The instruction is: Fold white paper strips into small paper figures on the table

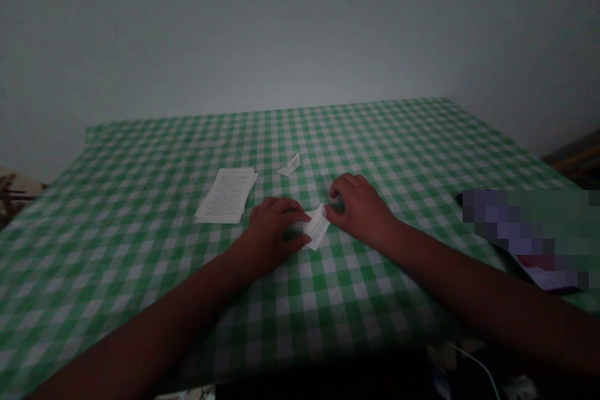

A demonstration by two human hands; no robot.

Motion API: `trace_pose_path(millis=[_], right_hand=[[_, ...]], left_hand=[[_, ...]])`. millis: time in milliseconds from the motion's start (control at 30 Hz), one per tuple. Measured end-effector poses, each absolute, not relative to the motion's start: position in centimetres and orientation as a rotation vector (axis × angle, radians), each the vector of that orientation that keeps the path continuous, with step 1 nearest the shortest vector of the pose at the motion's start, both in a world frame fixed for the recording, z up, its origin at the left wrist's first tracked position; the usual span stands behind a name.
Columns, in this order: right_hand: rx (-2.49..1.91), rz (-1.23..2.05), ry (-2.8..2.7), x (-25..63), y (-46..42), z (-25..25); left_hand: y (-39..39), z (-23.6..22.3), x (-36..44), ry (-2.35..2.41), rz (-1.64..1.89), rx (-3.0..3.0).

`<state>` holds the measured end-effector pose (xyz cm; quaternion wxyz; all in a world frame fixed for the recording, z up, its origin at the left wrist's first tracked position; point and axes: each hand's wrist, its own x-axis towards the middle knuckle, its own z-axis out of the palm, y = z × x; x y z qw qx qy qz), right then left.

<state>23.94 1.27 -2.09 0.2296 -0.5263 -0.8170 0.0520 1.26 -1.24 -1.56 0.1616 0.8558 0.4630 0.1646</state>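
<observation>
Between my hands lies a small piece of folded printed paper (317, 229), its top corner pointing up. My left hand (276, 228) grips its left side, the thumb low and the fingers above. From the right, my right hand (359, 206) has its thumb and bent fingers at the paper's upper right edge. The exact pinch of the right fingertips is partly hidden. Beyond the hands sits a small folded paper boat (289, 166). A stack of printed paper sheets (228, 195) rests to the left of the hands.
A green and white checked tablecloth (154, 250) covers the table, which reaches back to a pale wall (300, 31). At the right edge lies a dark-edged device (548, 278), partly blurred out. A white cable (482, 367) hangs below the table's front edge.
</observation>
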Motion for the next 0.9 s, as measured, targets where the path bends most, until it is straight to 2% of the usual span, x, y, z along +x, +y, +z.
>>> trace_pose_path(millis=[900], right_hand=[[-1.317, 0.233, -2.359, 23.0, -0.5, -1.3]], left_hand=[[-0.3, -0.7, 0.9, 1.128, 0.369, 2.602]])
